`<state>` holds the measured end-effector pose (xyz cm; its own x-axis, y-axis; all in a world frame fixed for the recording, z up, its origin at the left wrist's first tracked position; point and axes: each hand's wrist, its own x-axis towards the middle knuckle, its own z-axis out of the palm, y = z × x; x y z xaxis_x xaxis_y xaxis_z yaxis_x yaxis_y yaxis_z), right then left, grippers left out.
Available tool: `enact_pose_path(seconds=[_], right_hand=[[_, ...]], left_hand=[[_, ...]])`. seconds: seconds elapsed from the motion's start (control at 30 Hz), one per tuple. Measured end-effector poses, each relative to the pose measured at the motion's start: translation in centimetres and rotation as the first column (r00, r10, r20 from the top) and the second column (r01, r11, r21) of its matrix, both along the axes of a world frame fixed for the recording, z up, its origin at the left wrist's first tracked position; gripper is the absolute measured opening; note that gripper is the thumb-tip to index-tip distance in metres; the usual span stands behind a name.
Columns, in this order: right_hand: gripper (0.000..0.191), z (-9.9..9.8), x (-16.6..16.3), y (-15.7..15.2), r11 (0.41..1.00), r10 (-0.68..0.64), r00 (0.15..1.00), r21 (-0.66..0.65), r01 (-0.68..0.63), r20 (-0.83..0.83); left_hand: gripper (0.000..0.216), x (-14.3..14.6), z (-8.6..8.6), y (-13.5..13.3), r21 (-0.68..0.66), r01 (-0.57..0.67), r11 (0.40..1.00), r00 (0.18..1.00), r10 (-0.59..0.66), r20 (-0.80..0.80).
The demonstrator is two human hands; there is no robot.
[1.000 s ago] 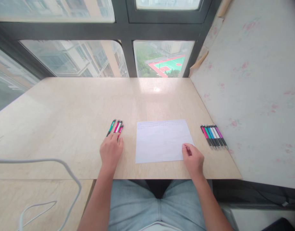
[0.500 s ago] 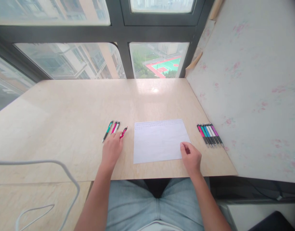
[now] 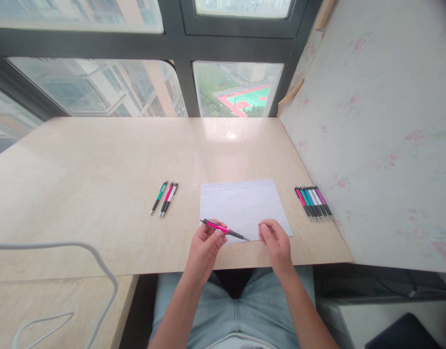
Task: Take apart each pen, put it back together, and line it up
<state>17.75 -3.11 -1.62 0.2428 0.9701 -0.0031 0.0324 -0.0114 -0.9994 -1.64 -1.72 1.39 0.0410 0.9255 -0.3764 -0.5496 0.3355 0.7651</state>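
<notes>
The left hand [image 3: 204,244] grips a pink pen [image 3: 223,229] over the near edge of the paper [image 3: 245,206] on the desk [image 3: 99,169], its long axis running left to right with the tip toward the loosely curled, empty right hand [image 3: 276,241], just beside it.

You sit at a pale wooden table [image 3: 99,160] pushed against a big dark-framed window [image 3: 179,43] in what looks like a flat or small office high in a tower: through the glass you look down on neighbouring apartment blocks and a red and green sports court [image 3: 246,99] far below. A papered wall [image 3: 372,121] with faded pink flowers closes off your right side. A white cable [image 3: 99,261] loops over the lower surface at your left.
</notes>
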Motion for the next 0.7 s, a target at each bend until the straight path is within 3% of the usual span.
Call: enact_pose_path(seconds=[0.1, 0.2, 0.3, 0.53, 0.7], right_hand=[[0.035, 0.8, -1.8, -1.0, 0.993, 0.106, 0.957, -0.027, -0.118, -0.269], [0.044, 1.0, -3.1, -1.6, 0.980, 0.150, 0.931, -0.075, -0.185, -0.333], [0.049, 1.1, -4.0, -1.7, 0.966, 0.156, 0.912, -0.133, -0.221, -0.380], [0.057, 2.0, -4.8, -0.9, 0.952, -0.026, 0.784, -0.254, -0.169, -0.620], [0.059, 2.3, -4.3, -0.9, 0.928, -0.031, 0.750, -0.298, -0.225, -0.661]], left_hand=[[0.025, 1.1, 0.2, -0.4, -0.012, -0.053, 0.999, 0.997, 0.053, 0.055], [0.025, 1.6, 0.0, -0.8, 0.011, -0.088, 0.996, 0.995, 0.088, 0.051], [0.021, 1.8, -0.5, -1.2, 0.106, -0.080, 0.991, 0.994, 0.087, -0.061], [0.009, 1.3, -0.1, -1.8, 0.323, 0.132, 0.937, 0.929, -0.003, -0.369], [0.012, 1.0, 0.5, -1.8, 0.416, 0.319, 0.851, 0.840, -0.052, -0.540]])
